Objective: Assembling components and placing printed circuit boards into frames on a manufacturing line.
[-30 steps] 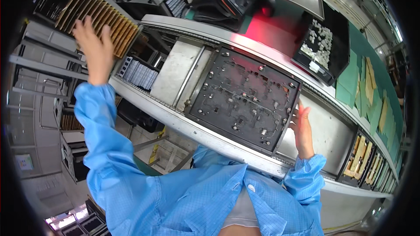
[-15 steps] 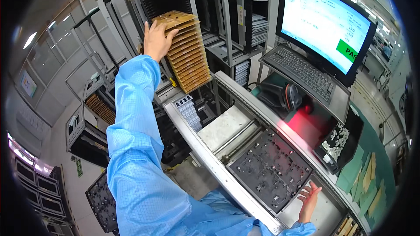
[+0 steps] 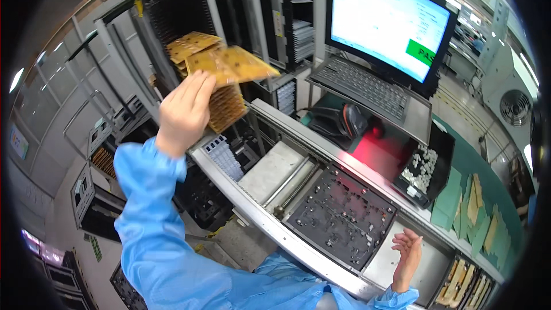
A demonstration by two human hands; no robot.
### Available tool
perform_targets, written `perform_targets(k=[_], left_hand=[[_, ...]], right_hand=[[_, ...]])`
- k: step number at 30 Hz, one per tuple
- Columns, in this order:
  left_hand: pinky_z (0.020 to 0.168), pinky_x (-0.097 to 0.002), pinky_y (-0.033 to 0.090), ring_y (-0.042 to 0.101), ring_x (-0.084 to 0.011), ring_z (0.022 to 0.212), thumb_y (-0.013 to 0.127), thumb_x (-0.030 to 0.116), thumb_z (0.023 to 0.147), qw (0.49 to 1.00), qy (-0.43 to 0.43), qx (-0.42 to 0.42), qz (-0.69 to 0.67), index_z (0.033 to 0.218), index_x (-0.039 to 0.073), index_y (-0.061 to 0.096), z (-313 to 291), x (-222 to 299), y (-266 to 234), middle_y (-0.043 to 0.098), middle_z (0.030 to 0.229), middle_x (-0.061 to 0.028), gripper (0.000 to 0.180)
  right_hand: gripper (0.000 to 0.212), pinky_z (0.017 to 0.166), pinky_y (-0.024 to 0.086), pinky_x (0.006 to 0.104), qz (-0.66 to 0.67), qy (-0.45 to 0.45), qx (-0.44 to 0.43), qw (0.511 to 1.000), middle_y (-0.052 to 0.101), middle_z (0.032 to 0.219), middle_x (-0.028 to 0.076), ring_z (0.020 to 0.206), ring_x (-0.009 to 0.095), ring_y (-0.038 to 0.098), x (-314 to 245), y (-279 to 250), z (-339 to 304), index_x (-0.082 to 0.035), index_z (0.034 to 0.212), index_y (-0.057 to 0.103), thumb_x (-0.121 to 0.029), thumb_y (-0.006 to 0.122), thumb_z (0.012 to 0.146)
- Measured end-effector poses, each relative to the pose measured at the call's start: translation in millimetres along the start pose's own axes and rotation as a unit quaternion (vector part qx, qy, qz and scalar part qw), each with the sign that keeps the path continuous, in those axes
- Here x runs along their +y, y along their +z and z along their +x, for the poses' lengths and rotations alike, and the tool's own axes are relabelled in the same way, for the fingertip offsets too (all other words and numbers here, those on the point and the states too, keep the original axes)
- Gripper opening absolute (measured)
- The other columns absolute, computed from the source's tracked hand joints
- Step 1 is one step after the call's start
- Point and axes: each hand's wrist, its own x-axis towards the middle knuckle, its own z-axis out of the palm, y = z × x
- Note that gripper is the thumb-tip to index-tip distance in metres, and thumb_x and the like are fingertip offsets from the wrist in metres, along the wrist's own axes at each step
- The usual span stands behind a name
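Observation:
My left hand (image 3: 185, 112) is closed on the near edge of a yellow circuit board panel (image 3: 234, 64), slightly blurred and tilted. It is held in front of an upright rack, where more yellow boards (image 3: 227, 109) sit layered one above another. My right hand (image 3: 407, 255) hovers with fingers apart and nothing in it, over the bare metal of the line's bed (image 3: 381, 270). To its left, a black fixture plate (image 3: 344, 215) with many small fittings lies on the conveyor.
A monitor (image 3: 387, 20) and keyboard (image 3: 364, 89) stand on a shelf beyond the conveyor. Below them, a handheld scanner (image 3: 338, 121) casts red light. Farther right are a black bin (image 3: 442, 158) of white pieces and green board strips (image 3: 447, 198). White trays (image 3: 225, 158) stack beside the rail.
My left hand, spread on the stack of boards before, now grips one panel and has drawn it out toward me. My right hand stays open near the fixture plate. The view has shifted right.

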Motion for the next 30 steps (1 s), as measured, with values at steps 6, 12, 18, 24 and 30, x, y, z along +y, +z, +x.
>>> perform_targets(k=[6, 12, 18, 24, 30], left_hand=[[0.073, -0.0325, 0.06, 0.075, -0.0279, 0.084, 0.057, -0.018, 0.073, 0.859, -0.153, -0.069, -0.483, 0.101, -0.002, 0.072, 2, 111, -68, 0.074, 0.096, -0.0177, 0.036], [0.076, -0.037, 0.062, 0.074, -0.0322, 0.095, 0.061, -0.015, 0.07, 0.692, -0.049, -0.065, -0.717, 0.096, -0.001, 0.072, -23, 183, -36, 0.074, 0.099, -0.0177, 0.032], [0.105, -0.0379, 0.047, 0.048, -0.035, 0.136, 0.081, 0.01, 0.076, 0.675, -0.229, -0.164, -0.682, 0.135, 0.005, 0.059, -78, 221, 16, 0.05, 0.146, -0.0206, 0.064], [0.094, -0.0376, 0.053, 0.058, -0.0292, 0.121, 0.066, 0.011, 0.094, 0.587, -0.519, -0.218, -0.581, 0.132, 0.0, 0.058, -149, 253, 46, 0.046, 0.147, -0.0186, 0.041], [0.087, -0.0337, 0.054, 0.062, -0.0266, 0.113, 0.064, 0.011, 0.095, 0.592, -0.511, -0.26, -0.566, 0.128, -0.002, 0.06, -151, 254, 47, 0.051, 0.142, -0.0179, 0.035]], right_hand=[[0.091, 0.105, 0.043, 0.052, 0.263, 0.194, -0.239, 0.915, 0.05, 0.138, 0.03, 0.121, 0.04, 0.057, -60, 60, -23, 0.009, 0.143, 0.037, -0.069, 0.028, 0.098], [0.07, 0.048, 0.058, 0.034, 0.635, 0.385, -0.255, 0.619, 0.063, 0.116, 0.028, 0.074, 0.034, 0.07, -9, 30, -29, 0.002, 0.146, 0.034, -0.049, 0.047, 0.099], [0.039, 0.051, 0.057, 0.0272, 0.25, 0.174, -0.061, 0.951, 0.066, 0.115, 0.016, 0.073, 0.02, 0.069, -50, 37, -14, 0.001, 0.133, 0.047, -0.007, 0.054, 0.095], [0.034, 0.069, 0.062, 0.0394, 0.165, 0.018, 0.068, 0.984, 0.064, 0.113, 0.02, 0.086, 0.032, 0.071, -48, 93, 18, 0.003, 0.129, 0.049, -0.008, 0.054, 0.098], [0.033, 0.084, 0.061, 0.0428, 0.141, -0.057, 0.039, 0.988, 0.062, 0.116, 0.02, 0.098, 0.035, 0.07, -12, 143, 65, 0.007, 0.131, 0.043, -0.011, 0.049, 0.103]])
